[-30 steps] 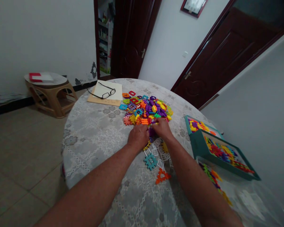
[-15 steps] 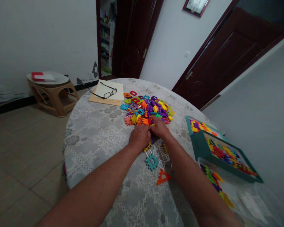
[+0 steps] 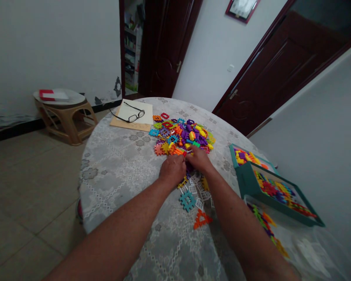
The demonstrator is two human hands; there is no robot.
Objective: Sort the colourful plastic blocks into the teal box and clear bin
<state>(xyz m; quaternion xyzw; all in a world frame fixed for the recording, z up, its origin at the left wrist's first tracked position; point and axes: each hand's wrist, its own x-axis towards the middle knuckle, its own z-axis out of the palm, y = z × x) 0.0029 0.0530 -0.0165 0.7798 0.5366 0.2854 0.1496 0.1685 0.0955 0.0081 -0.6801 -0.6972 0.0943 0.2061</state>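
My left hand (image 3: pixel 173 170) is closed, knuckles up, at the near edge of a heap of colourful plastic building pieces (image 3: pixel 193 132). Beside it, fingertips almost meeting, my right hand (image 3: pixel 198 159) is closed in a pinch. A small red bit (image 3: pixel 184 153) and a thin whitish bit show between the fingertips; the hands hide most of what they hold. Just below the hands lie white lattice pieces (image 3: pixel 199 203), a teal square piece (image 3: pixel 187 201) and an orange triangular piece (image 3: pixel 202 219).
Black-framed glasses (image 3: pixel 133 117) rest on paper over a wooden board (image 3: pixel 130 124) at the table's far left. On the right stand a green box (image 3: pixel 245 179) of pieces, its lid and a clear plastic bag (image 3: pixel 304 242). A stool (image 3: pixel 73 121) stands left of the table.
My right hand has shifted slightly, its fingers drawn in. The red and whitish bits now show between the fingertips. My left hand stays nearly in place.
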